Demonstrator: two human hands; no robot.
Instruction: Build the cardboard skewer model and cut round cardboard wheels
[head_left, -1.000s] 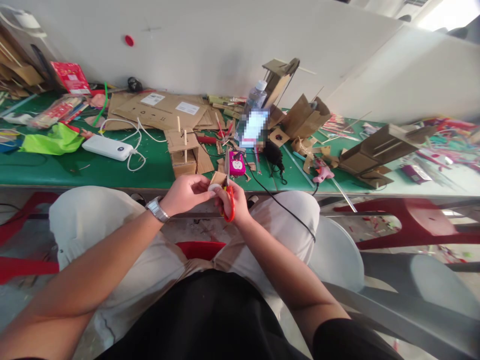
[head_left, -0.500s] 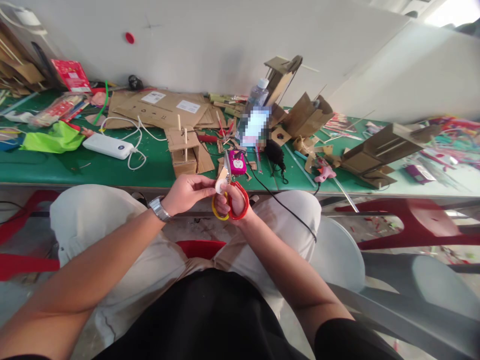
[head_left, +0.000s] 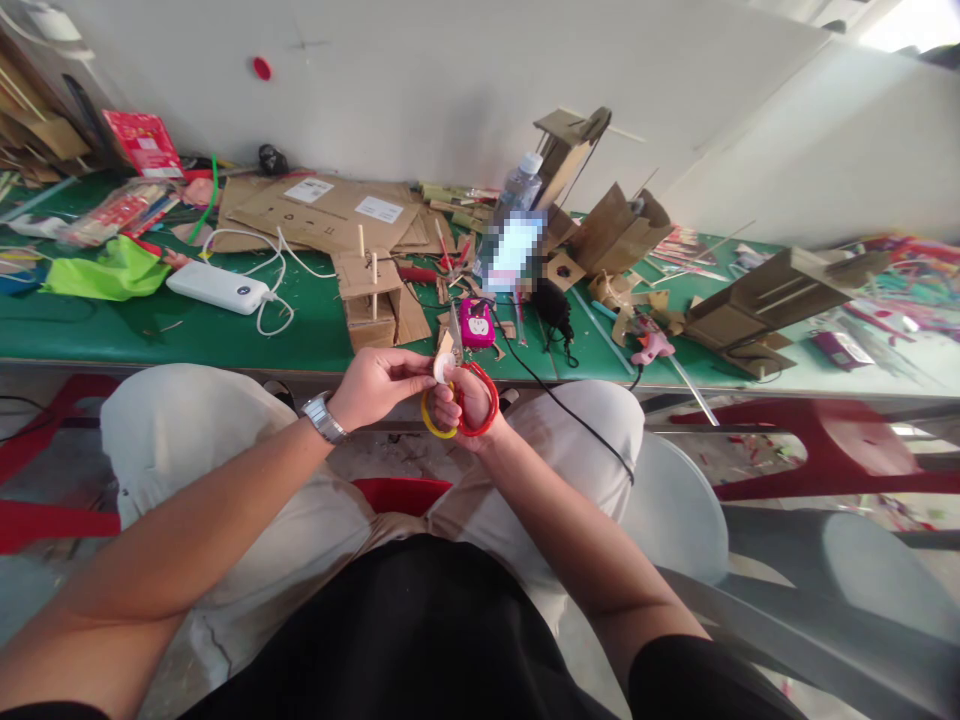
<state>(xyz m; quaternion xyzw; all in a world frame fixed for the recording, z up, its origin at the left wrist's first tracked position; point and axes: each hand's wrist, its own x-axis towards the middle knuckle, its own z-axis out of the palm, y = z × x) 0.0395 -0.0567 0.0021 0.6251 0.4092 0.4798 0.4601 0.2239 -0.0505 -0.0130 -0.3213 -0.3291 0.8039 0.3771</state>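
Observation:
My left hand (head_left: 382,388) pinches a small round white disc (head_left: 443,367) between thumb and fingertips, just past the table's front edge. A tan strip, perhaps cardboard, shows behind the disc. My right hand (head_left: 466,396) is closed around scissors (head_left: 491,402) with one red and one yellow handle loop; their blades point away from me, beside the disc. The right thumb is close to the disc, and I cannot tell whether it touches. A cardboard box with upright wooden sticks (head_left: 366,303) stands on the table beyond my left hand. Right of it lies a magenta power socket (head_left: 476,325).
On the green table (head_left: 300,345) are a white power bank (head_left: 214,288), flattened cardboard (head_left: 300,215), a water bottle (head_left: 521,185) and a pixelated phone screen (head_left: 514,250). A pink glue gun (head_left: 652,347) lies at right near cardboard structures (head_left: 772,300). A black cable (head_left: 562,405) crosses my right leg.
The scissors have turned in my right hand so both handle loops now show. The white disc has tilted up and shows its face. My left hand has barely moved.

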